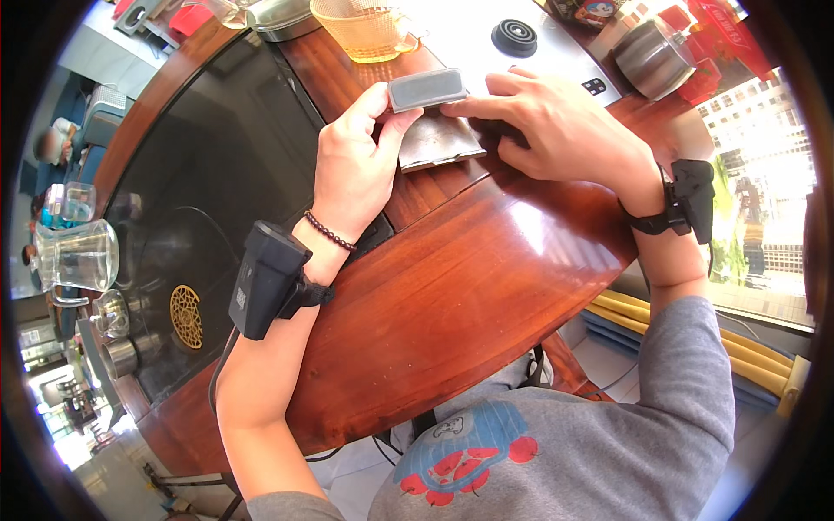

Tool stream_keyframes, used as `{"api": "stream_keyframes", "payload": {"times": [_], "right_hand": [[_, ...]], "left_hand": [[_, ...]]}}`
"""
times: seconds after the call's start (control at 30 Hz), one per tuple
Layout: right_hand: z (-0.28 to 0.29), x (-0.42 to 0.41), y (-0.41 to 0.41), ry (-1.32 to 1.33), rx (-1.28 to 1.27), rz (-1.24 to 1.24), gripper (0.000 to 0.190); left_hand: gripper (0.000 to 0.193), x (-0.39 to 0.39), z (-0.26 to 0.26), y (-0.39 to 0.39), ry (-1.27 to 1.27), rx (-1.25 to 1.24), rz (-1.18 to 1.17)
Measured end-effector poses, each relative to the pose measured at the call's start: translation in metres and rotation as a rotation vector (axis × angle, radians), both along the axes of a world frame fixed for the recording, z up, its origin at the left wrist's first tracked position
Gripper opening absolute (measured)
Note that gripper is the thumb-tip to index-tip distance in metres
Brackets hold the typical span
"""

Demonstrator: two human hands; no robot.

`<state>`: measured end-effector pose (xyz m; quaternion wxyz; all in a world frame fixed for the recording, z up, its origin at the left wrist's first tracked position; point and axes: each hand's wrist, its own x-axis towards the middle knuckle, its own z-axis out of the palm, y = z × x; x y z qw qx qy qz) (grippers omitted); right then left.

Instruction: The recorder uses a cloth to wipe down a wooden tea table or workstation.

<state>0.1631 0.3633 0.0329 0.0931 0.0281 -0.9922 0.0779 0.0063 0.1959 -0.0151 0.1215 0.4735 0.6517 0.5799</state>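
Note:
My left hand (361, 156) pinches a small grey rectangular block (427, 90) with rounded corners between thumb and fingers. What the block is cannot be made out. The extended index finger of my right hand (554, 124) reaches the block's lower right edge and seems to touch it. The other right fingers are bent and hold nothing visible. Beneath both hands, a worn metal plate (443, 140) with a raised front lip sits in the wooden tea table (456, 280); its far part is hidden by the block and hands.
Beyond my hands are an amber ribbed glass cup (361, 32) and a silver panel (560, 52) with a black ringed kettle coupler (515, 38). A steel pot (655, 58) stands right. Left lie a black tray surface (215, 143), a gold openwork disc (186, 316) and a glass pitcher (81, 254).

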Motion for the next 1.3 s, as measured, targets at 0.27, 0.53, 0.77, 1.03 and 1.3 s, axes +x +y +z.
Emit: {"api": "stream_keyframes", "payload": {"times": [0.27, 0.53, 0.77, 1.03, 1.3], "right_hand": [[0.010, -0.003, 0.012, 0.147, -0.263, -0.181, 0.038], [-0.004, 0.000, 0.008, 0.042, -0.288, 0.003, 0.026], [0.017, 0.004, 0.004, -0.395, -0.530, 0.507, 0.030], [-0.022, -0.014, 0.018, 0.264, -0.263, 0.007, 0.023], [0.004, -0.016, -0.047, -0.171, -0.466, 0.483, 0.029]], "left_hand": [[0.018, 0.001, 0.001, -0.001, 0.070, 0.000, 0.027], [0.016, -0.009, -0.007, 0.000, 0.183, 0.075, 0.151], [0.023, -0.015, -0.001, -0.006, 0.151, -0.047, 0.183], [0.017, -0.027, -0.011, -0.001, 0.103, 0.102, 0.290], [0.015, -0.071, -0.018, -0.007, 0.043, 0.114, 0.504]]}}
